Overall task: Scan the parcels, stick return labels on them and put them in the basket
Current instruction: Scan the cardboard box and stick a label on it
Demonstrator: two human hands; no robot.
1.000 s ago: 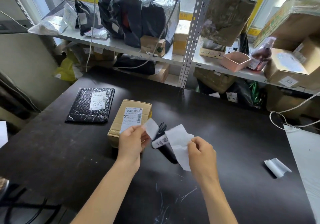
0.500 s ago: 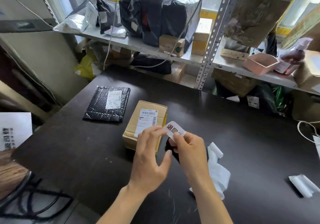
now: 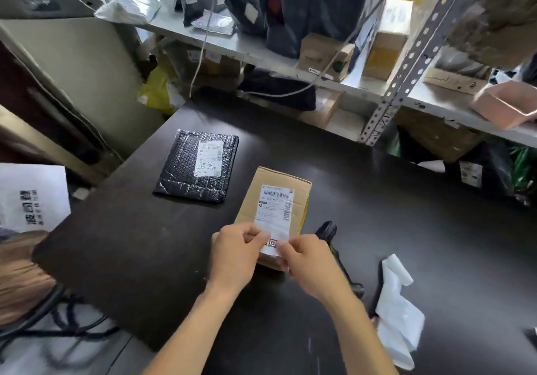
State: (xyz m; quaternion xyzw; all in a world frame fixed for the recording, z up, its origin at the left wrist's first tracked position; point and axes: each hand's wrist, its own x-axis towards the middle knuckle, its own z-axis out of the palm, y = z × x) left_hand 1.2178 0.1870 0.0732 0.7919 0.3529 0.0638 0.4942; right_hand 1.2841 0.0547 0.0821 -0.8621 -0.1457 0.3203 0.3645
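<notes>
Under both hands (image 3: 236,254), return label (image 3: 272,243) half-hidden.

Daylight entered from windows behind shelf (image 3: 261,52); dark table (image 3: 406,200) showed soft glare; edges were blurred, wide-angle-bent.

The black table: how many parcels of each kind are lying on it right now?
Cardboard box under both hands: 1
Black bubble mailer: 1
Total on the table: 2
</notes>
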